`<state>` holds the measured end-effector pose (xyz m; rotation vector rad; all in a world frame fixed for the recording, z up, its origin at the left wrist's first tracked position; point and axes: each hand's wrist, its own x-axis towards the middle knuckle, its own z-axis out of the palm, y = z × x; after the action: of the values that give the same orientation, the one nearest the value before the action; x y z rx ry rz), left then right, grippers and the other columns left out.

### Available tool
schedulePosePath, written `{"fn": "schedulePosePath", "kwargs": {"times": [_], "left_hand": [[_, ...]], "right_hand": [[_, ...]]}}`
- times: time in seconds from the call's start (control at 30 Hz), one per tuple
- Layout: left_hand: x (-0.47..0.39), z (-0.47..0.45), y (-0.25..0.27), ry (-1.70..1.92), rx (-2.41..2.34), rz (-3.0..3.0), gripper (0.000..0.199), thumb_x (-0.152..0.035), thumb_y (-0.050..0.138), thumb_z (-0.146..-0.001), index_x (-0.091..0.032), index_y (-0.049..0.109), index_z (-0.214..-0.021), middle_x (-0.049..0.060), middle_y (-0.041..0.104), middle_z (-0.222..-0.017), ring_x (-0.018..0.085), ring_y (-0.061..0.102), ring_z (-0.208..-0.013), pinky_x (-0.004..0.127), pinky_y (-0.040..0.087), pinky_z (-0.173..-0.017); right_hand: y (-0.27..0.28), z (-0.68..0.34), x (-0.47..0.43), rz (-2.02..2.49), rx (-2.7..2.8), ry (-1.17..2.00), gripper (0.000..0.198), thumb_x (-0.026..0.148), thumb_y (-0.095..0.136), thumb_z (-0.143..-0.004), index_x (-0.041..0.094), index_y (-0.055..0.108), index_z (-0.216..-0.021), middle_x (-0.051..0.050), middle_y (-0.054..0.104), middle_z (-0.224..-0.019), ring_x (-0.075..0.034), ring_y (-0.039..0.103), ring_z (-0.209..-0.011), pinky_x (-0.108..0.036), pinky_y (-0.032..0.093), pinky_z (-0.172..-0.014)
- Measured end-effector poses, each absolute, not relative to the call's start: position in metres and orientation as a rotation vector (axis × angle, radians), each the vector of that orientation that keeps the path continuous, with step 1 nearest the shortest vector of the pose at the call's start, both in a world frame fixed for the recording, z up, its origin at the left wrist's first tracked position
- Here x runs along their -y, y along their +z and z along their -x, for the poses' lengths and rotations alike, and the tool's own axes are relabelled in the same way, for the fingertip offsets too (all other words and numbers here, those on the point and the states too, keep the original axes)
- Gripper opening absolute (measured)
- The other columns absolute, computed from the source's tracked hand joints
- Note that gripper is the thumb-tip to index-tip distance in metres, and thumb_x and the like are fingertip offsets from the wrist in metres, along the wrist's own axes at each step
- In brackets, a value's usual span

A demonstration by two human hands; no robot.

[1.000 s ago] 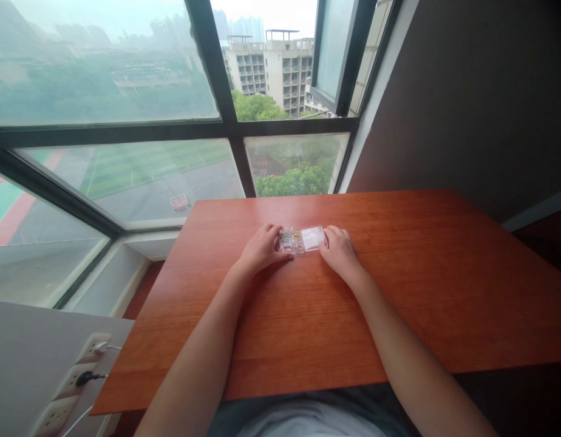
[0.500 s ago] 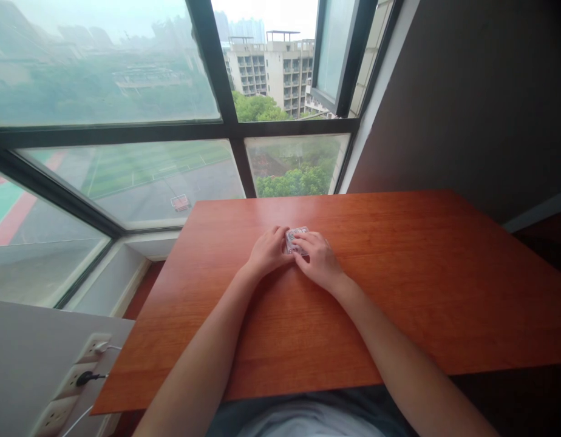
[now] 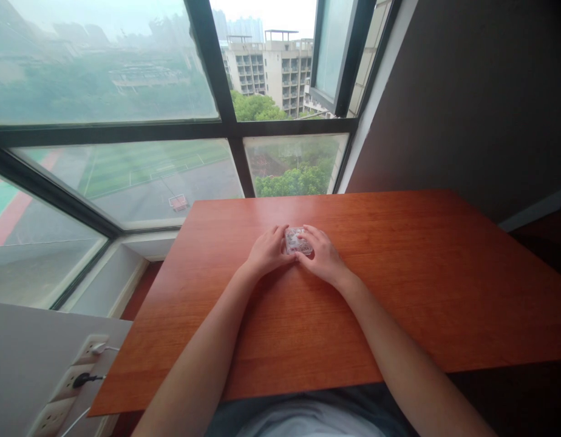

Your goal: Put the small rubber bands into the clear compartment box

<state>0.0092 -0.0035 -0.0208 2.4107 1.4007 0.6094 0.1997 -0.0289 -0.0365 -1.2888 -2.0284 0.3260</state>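
Note:
A small clear plastic box (image 3: 298,241) rests on the reddish-brown wooden table (image 3: 421,273), with small whitish and dark bits showing through it that I cannot make out. Curved around its left side, my left hand (image 3: 268,250) grips it between thumb and fingers. From the right, my right hand (image 3: 323,255) holds the box too, its fingers at the far right edge and its thumb at the near edge. Both thumbs nearly meet in front of the box. The fingers partly cover its sides.
Large dark-framed windows (image 3: 289,128) stand behind and left of the table, one pane swung outward. At lower left, wall sockets (image 3: 75,382) carry a white plug and a black plug with cables. A grey wall (image 3: 467,103) rises at the right.
My right hand's fingers have shifted from lying across the top of the box to its right side, so more of the box shows. My left hand stays in place.

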Motion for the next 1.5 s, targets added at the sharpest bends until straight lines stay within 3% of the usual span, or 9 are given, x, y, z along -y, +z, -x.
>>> {"fn": "schedulePosePath", "kwargs": {"times": [0.33, 1.0, 1.27, 1.37, 1.5], "left_hand": [[0.001, -0.001, -0.018, 0.664, -1.226, -2.23, 0.08, -0.049, 0.073, -0.068, -0.018, 0.042, -0.135, 0.009, 0.057, -0.108, 0.019, 0.057, -0.084, 0.032, 0.048, -0.074], [0.003, -0.002, -0.015, 0.678, -1.242, -2.159, 0.07, -0.054, 0.072, -0.067, -0.018, 0.052, -0.125, 0.006, 0.058, -0.102, 0.018, 0.056, -0.083, 0.03, 0.047, -0.074], [0.002, -0.001, -0.015, 0.626, -1.252, -2.192, 0.065, -0.045, 0.073, -0.068, -0.019, 0.051, -0.125, 0.005, 0.056, -0.1, 0.017, 0.055, -0.081, 0.03, 0.047, -0.073], [0.002, -0.002, -0.015, 0.628, -1.261, -2.201, 0.064, -0.044, 0.072, -0.069, -0.019, 0.051, -0.124, 0.005, 0.056, -0.098, 0.018, 0.055, -0.082, 0.03, 0.046, -0.074], [0.002, -0.002, -0.013, 0.616, -1.256, -2.221, 0.063, -0.046, 0.072, -0.068, -0.02, 0.053, -0.122, 0.005, 0.056, -0.097, 0.018, 0.054, -0.081, 0.03, 0.047, -0.073]], "right_hand": [[-0.034, -0.204, 0.029, 1.292, 2.004, 0.369, 0.041, 0.029, 0.065, -0.075, 0.02, 0.062, -0.115, -0.01, 0.052, -0.134, -0.023, 0.051, -0.121, -0.038, 0.042, -0.104], [-0.026, -0.208, 0.027, 1.294, 1.983, 0.424, 0.039, 0.027, 0.061, -0.079, 0.017, 0.061, -0.117, -0.012, 0.056, -0.13, -0.022, 0.052, -0.12, -0.035, 0.042, -0.103], [-0.032, -0.213, 0.022, 1.48, 1.928, 0.385, 0.028, 0.024, 0.05, -0.085, 0.017, 0.064, -0.107, -0.008, 0.066, -0.1, -0.018, 0.061, -0.089, -0.029, 0.049, -0.082], [-0.03, -0.212, 0.023, 1.548, 2.002, 0.366, 0.031, 0.025, 0.047, -0.087, 0.018, 0.063, -0.113, -0.007, 0.068, -0.096, -0.019, 0.062, -0.087, -0.029, 0.047, -0.082], [-0.027, -0.211, 0.026, 1.613, 2.051, 0.408, 0.042, 0.026, 0.044, -0.09, 0.022, 0.052, -0.132, -0.008, 0.068, -0.109, -0.02, 0.063, -0.097, -0.028, 0.046, -0.085]]}}
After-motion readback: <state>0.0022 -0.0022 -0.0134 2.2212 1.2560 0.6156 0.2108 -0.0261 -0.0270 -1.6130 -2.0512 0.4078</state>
